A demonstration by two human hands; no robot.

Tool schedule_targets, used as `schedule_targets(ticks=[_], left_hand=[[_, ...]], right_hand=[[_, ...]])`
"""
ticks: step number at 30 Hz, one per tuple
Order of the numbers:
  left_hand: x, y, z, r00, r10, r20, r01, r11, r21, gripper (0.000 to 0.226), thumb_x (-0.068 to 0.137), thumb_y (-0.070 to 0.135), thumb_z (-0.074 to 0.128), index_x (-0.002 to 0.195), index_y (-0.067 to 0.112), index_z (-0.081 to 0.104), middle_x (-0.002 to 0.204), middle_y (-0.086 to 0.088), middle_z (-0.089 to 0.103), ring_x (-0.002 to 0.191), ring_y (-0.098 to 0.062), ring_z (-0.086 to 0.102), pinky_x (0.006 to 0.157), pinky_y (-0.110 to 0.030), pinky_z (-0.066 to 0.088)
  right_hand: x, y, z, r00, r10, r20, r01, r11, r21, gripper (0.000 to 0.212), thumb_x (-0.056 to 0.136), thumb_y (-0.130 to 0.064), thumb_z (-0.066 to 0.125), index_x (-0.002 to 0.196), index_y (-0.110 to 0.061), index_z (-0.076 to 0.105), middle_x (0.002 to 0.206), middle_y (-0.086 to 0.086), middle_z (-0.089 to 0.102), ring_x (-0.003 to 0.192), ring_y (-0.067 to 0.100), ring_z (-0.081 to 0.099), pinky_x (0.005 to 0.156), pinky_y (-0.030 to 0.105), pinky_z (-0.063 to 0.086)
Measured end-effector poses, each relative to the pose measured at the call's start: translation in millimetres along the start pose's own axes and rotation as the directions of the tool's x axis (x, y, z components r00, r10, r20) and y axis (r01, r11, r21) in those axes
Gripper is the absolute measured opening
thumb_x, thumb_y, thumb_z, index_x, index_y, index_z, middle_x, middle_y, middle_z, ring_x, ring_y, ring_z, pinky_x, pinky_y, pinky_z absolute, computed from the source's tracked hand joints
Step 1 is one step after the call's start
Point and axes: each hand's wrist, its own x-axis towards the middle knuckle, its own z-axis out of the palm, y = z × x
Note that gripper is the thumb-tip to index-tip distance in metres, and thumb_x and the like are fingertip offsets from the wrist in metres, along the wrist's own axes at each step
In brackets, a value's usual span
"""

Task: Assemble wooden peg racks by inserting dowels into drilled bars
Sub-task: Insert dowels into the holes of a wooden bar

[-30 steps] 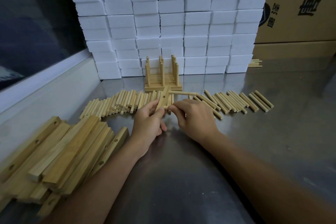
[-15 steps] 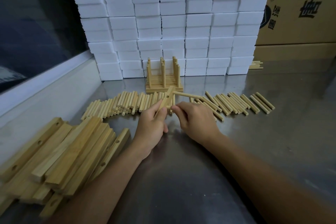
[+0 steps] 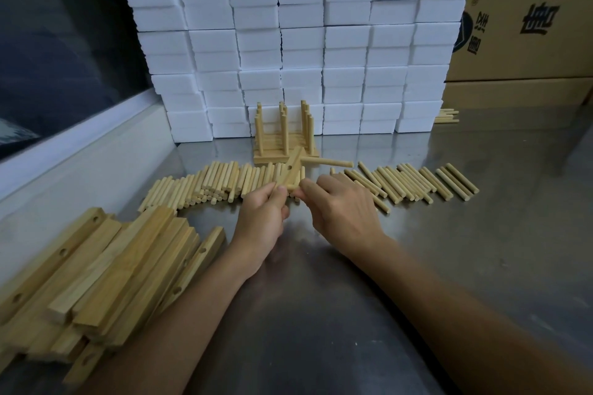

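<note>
On the steel worktop (image 3: 481, 250), backed by a wall of white foam blocks (image 3: 305, 42), the left hand (image 3: 261, 221) pinches the near end of a drilled bar (image 3: 292, 171) tilted up off the surface, one dowel (image 3: 327, 162) sticking out of it to the right. The right hand (image 3: 340, 212) has its fingertips curled at the bar's lower end; what they grip I cannot tell. Loose dowels (image 3: 417, 183) lie in a row behind, finished racks (image 3: 284, 138) beyond, spare bars (image 3: 106, 266) piled left.
</note>
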Motion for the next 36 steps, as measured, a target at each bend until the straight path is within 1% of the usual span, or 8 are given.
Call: schedule_targets(ticks=[4, 8, 13, 16, 18, 21, 25, 36], left_hand=[[-1, -5, 0, 0.998, 0.062, -0.024, -0.059, 0.992, 0.109, 0.032, 0.103, 0.021, 0.043, 0.089, -0.006, 0.054, 0.054, 0.011, 0.037, 0.056, -0.013, 0.033, 0.049, -0.029, 0.026], [-2, -6, 0, 0.996, 0.079, -0.031, -0.074, 0.989, 0.126, 0.032, 0.103, 0.024, 0.042, 0.084, 0.002, 0.055, 0.055, 0.01, 0.039, 0.055, -0.012, 0.033, 0.053, -0.031, 0.025], [-2, -2, 1, 0.994, 0.007, -0.111, -0.007, 1.0, -0.001, 0.031, 0.104, 0.023, 0.044, 0.077, 0.017, 0.057, 0.054, 0.01, 0.043, 0.045, -0.007, 0.033, 0.039, -0.019, 0.026], [1, 2, -2, 0.974, -0.116, -0.194, 0.075, 0.976, -0.206, 0.027, 0.105, 0.021, 0.044, 0.08, 0.015, 0.054, 0.058, 0.004, 0.043, 0.042, -0.008, 0.031, 0.034, -0.017, 0.023], [2, 2, -4, 0.969, -0.148, -0.196, 0.092, 0.959, -0.269, 0.027, 0.105, 0.021, 0.044, 0.08, 0.014, 0.053, 0.056, 0.004, 0.046, 0.041, -0.008, 0.032, 0.034, -0.018, 0.022], [1, 2, -5, 0.969, -0.149, -0.195, 0.09, 0.955, -0.283, 0.026, 0.105, 0.023, 0.044, 0.082, 0.014, 0.053, 0.054, 0.006, 0.048, 0.04, -0.009, 0.035, 0.034, -0.018, 0.023], [0, 4, -6, 0.969, -0.161, -0.189, 0.098, 0.947, -0.305, 0.026, 0.105, 0.026, 0.044, 0.084, 0.014, 0.054, 0.052, 0.007, 0.051, 0.04, -0.01, 0.038, 0.033, -0.018, 0.025], [-1, 10, -4, 0.965, -0.198, -0.17, 0.13, 0.93, -0.345, 0.032, 0.108, 0.03, 0.035, 0.096, 0.007, 0.054, 0.067, -0.008, 0.053, 0.036, -0.011, 0.041, 0.033, -0.017, 0.023]], right_hand=[[-4, 3, 5, 0.994, 0.083, 0.068, -0.091, 0.987, 0.129, 0.04, 0.1, -0.032, 0.048, 0.074, -0.009, 0.067, 0.055, 0.002, 0.051, 0.044, 0.022, 0.044, 0.037, 0.033, 0.037], [-5, 5, 5, 0.984, 0.134, 0.116, -0.156, 0.966, 0.208, 0.035, 0.1, -0.031, 0.052, 0.082, -0.009, 0.072, 0.063, 0.002, 0.062, 0.052, 0.021, 0.055, 0.045, 0.037, 0.045], [0, 1, 1, 0.95, 0.296, 0.102, -0.313, 0.904, 0.29, 0.037, 0.101, -0.039, 0.048, 0.103, -0.012, 0.073, 0.079, -0.003, 0.068, 0.065, 0.015, 0.059, 0.057, 0.032, 0.046], [1, 8, -2, 0.866, 0.491, 0.088, -0.494, 0.818, 0.293, 0.039, 0.104, -0.035, 0.038, 0.09, -0.012, 0.066, 0.073, -0.005, 0.06, 0.064, 0.015, 0.052, 0.057, 0.034, 0.039], [1, 14, -2, 0.804, 0.578, 0.138, -0.595, 0.786, 0.169, 0.035, 0.103, -0.033, 0.039, 0.085, -0.013, 0.06, 0.078, -0.001, 0.06, 0.071, 0.019, 0.054, 0.07, 0.038, 0.044], [-3, 22, 3, 0.744, 0.602, 0.291, -0.544, 0.798, -0.26, 0.03, 0.098, -0.04, 0.042, 0.117, -0.023, 0.059, 0.116, 0.001, 0.058, 0.109, 0.022, 0.052, 0.099, 0.045, 0.031], [-3, 28, 4, 0.57, 0.704, 0.424, -0.566, 0.71, -0.418, 0.04, 0.095, -0.048, 0.041, 0.122, -0.024, 0.057, 0.13, 0.005, 0.052, 0.122, 0.026, 0.046, 0.104, 0.05, 0.025], [0, 24, 1, 0.67, 0.625, 0.401, -0.511, 0.78, -0.362, 0.025, 0.097, -0.034, 0.048, 0.108, -0.025, 0.068, 0.118, 0.002, 0.059, 0.113, 0.025, 0.048, 0.096, 0.045, 0.03]])
